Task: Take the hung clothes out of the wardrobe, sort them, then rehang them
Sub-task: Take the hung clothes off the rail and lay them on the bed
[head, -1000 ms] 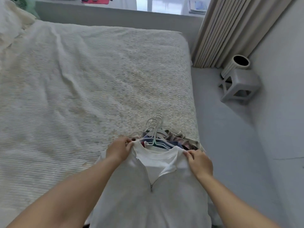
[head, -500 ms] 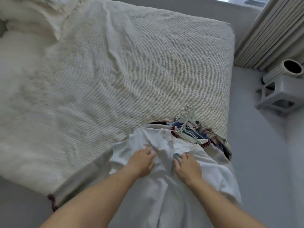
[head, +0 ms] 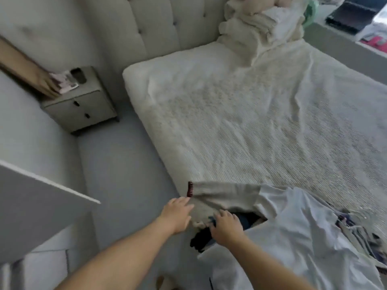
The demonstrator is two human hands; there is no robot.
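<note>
The left hand [head: 177, 214] is flat and palm down, its fingers [head: 184, 203] loosely spread and reaching toward the dark red cuff [head: 190, 189] of a beige sleeve [head: 224, 195]; the fingertips lie just beside the cuff, and whether they touch it cannot be told. The right hand [head: 225, 226] is curled, fingers [head: 219, 216] bent down onto the edge of a dark garment [head: 202, 237] that shows beneath the beige one; it seems to pinch a bit of dark cloth, though blur hides the grip.

The clothes lie in a heap on the near corner of the bed [head: 251, 122]. The beige sleeve stretches out leftward along the mattress edge, its red-trimmed cuff at the corner. A white shirt [head: 293, 237] is on top of the pile, rumpled, to the right of both hands and touching the right forearm. At the far right edge of the heap, more coloured cloth [head: 356, 233] pokes out, too blurred to identify.

Beyond, the bed carries a textured cream cover, with bunched bedding [head: 257, 32] at the tufted headboard [head: 163, 26]. A grey nightstand [head: 83, 105] stands left of the bed
</note>
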